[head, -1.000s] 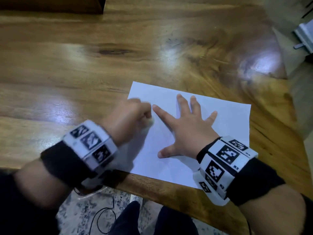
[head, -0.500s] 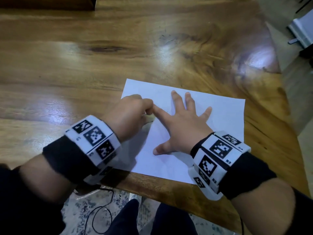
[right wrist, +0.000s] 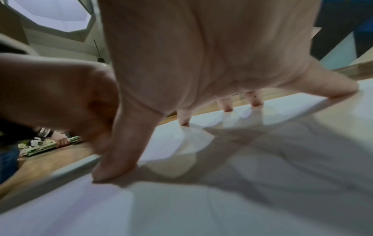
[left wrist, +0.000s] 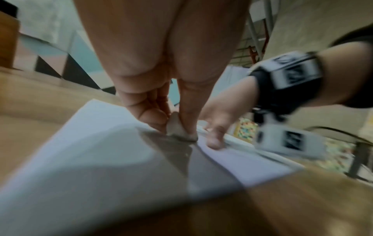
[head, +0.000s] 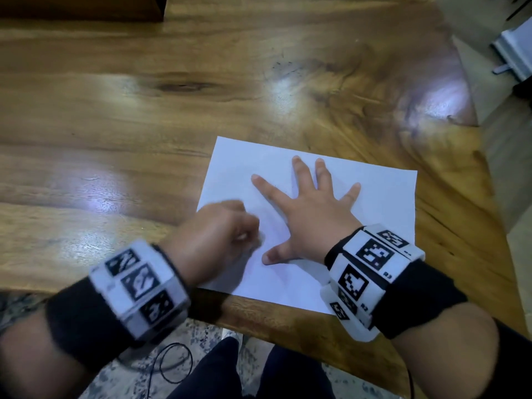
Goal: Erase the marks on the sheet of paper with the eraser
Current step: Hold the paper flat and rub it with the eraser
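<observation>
A white sheet of paper (head: 374, 197) lies near the front edge of the wooden table (head: 115, 125). My right hand (head: 311, 208) lies flat on it with fingers spread, pressing it down. My left hand (head: 218, 234) is curled over the sheet's left part, blurred with motion. In the left wrist view its fingers (left wrist: 149, 111) and thumb pinch a small grey-white eraser (left wrist: 177, 129), whose tip touches the paper (left wrist: 90, 143). The right wrist view has the spread fingertips (right wrist: 256, 102) and thumb planted on the paper (right wrist: 201, 199). No marks are legible on the sheet.
The table's front edge (head: 288, 323) runs just under the sheet, with my legs, a patterned rug and a black cable (head: 172, 361) below. A white object (head: 515, 50) stands off the table at the far right. A dark block (head: 80, 7) sits at the table's back left.
My left hand with the eraser has slid back toward me, away from the right forefinger, down the sheet's left part. The right hand keeps pressing in the same place.
</observation>
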Available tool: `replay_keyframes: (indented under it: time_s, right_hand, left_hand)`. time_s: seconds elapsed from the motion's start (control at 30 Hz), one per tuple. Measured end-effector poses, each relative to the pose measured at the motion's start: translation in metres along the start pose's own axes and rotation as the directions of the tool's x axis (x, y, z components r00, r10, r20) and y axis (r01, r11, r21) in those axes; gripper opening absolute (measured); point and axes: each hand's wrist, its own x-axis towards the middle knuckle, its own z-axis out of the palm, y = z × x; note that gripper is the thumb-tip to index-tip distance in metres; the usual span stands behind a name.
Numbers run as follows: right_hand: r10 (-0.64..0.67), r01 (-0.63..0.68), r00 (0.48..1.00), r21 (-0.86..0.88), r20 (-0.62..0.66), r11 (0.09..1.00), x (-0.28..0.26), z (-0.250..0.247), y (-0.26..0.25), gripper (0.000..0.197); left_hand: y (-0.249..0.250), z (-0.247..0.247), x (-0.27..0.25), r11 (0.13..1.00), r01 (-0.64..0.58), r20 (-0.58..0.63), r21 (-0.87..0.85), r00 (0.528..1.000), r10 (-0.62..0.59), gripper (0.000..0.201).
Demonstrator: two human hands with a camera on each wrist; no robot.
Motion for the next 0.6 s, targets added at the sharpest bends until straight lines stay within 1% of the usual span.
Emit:
replay_keyframes:
  time_s: [0.07, 0.2, 0.23, 0.33, 0.4, 0.47, 0.53, 0.6]
  right_hand:
    - [-0.004, 0.004, 1.000, 0.009, -0.005, 1.000, 0.001, 0.000, -0.001, 0.116]
    - [-0.038, 0.041, 0.998, 0.068, -0.046, 0.997, -0.005, -0.007, 0.012, 0.117]
    - [-0.051, 0.055, 0.997, 0.068, -0.058, 0.996, -0.008, -0.009, 0.019, 0.117]
    - [-0.096, 0.097, 0.991, -0.002, -0.088, 0.995, -0.015, -0.008, 0.035, 0.117]
    - [-0.103, 0.102, 0.990, -0.010, -0.093, 0.995, -0.016, -0.004, 0.035, 0.120]
    - [-0.093, 0.095, 0.991, 0.009, -0.100, 0.995, -0.014, -0.002, 0.032, 0.121]
    - [-0.083, 0.087, 0.991, 0.035, -0.104, 0.996, -0.012, 0.000, 0.031, 0.121]
    - [-0.077, 0.082, 0.992, 0.047, -0.104, 0.996, -0.012, 0.001, 0.031, 0.121]
  left_hand:
    - [-0.001, 0.005, -0.018, 1.000, 0.010, 0.064, -0.030, 0.998, -0.008, 0.033]
    - [-0.004, 0.007, -0.020, 0.999, -0.018, 0.082, 0.041, 0.997, 0.015, 0.026]
    - [-0.002, 0.006, -0.018, 0.999, -0.006, 0.082, 0.046, 0.997, 0.002, 0.022]
    - [0.006, -0.006, -0.005, 0.998, 0.053, 0.094, 0.033, 0.994, -0.056, 0.009]
    - [0.009, -0.015, 0.017, 0.993, 0.099, 0.060, 0.057, 0.993, -0.102, 0.009]
    - [0.011, -0.021, 0.043, 0.991, 0.121, -0.029, 0.056, 0.992, -0.120, 0.011]
    - [0.012, -0.019, 0.061, 0.990, 0.115, -0.069, 0.079, 0.992, -0.110, 0.012]
    - [0.011, -0.012, 0.057, 0.991, 0.077, -0.058, 0.109, 0.996, -0.071, 0.008]
